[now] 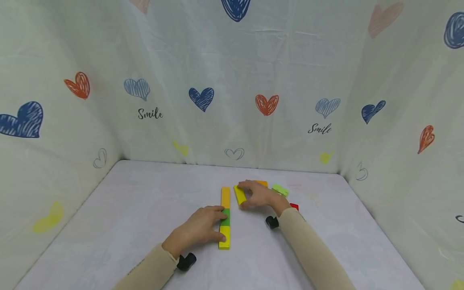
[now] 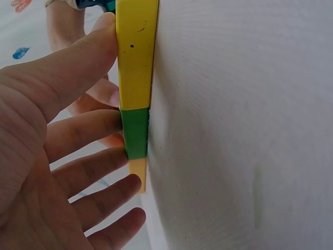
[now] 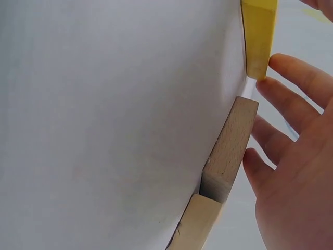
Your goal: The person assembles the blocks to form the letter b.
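Observation:
A straight row of flat blocks runs away from me: a yellow block (image 1: 224, 243) nearest, a green block (image 1: 226, 221) in the middle, an orange block (image 1: 225, 197) farthest. My left hand (image 1: 198, 228) rests on this row, its thumb on the yellow block and fingertips at the green one. The lower fingers extend loosely in the left wrist view. Just right of the row, my right hand (image 1: 260, 195) pinches another yellow block (image 1: 239, 195) between thumb and fingers. That block's near face (image 3: 258, 47) shows by the fingertips in the right wrist view.
Behind the right hand lies another orange block (image 1: 262, 183). Light green blocks (image 1: 280, 189) and a red block (image 1: 295, 206) lie farther right, partly hidden by the arm. Two bare wooden sides (image 3: 231, 140) show below the right fingers. A heart-printed curtain (image 1: 232, 133) walls the table.

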A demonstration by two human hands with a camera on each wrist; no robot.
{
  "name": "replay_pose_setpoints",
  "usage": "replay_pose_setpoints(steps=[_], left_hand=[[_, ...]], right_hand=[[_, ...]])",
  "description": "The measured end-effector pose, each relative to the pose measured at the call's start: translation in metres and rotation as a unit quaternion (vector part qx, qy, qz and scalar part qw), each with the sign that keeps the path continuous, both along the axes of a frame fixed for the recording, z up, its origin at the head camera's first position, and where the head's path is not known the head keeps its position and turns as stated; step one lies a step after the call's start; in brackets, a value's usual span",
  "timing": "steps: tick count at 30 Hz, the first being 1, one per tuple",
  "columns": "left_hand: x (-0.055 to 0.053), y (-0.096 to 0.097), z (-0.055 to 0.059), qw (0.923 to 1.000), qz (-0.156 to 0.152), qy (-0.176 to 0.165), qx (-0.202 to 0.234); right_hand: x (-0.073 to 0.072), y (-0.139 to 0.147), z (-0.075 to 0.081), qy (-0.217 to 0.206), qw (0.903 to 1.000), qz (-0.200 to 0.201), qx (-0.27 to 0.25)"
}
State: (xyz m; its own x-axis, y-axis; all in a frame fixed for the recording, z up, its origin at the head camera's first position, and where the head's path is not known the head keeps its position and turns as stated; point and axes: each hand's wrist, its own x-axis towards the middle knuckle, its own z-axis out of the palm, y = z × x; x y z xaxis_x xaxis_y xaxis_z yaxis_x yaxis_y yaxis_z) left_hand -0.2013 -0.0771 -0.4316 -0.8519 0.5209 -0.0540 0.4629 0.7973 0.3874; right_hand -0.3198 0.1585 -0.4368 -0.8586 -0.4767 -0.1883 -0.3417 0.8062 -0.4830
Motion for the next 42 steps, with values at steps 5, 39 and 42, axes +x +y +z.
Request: replay_pose_setpoints(steps=[5,39,42], left_hand=[[-0.0011,0.0007,-0.0003,1.0,-0.002,-0.001,0.002],[0.0002,-0.002,0.0004,0.9999,-0.006,-0.001,0.012],[-0.0005,-0.0014,-0.0005,0.9999,-0.006,-0.004,0.011]], right_hand=[[0.0008,0.001,0.0004,0.0,1.0,-0.008,-0.001],[0.0005,-0.001,0.0019,0.005,1.0,-0.002,-0.003],[-0.004,-0.001,0.0014,0.004,0.9999,-0.013,-0.005]])
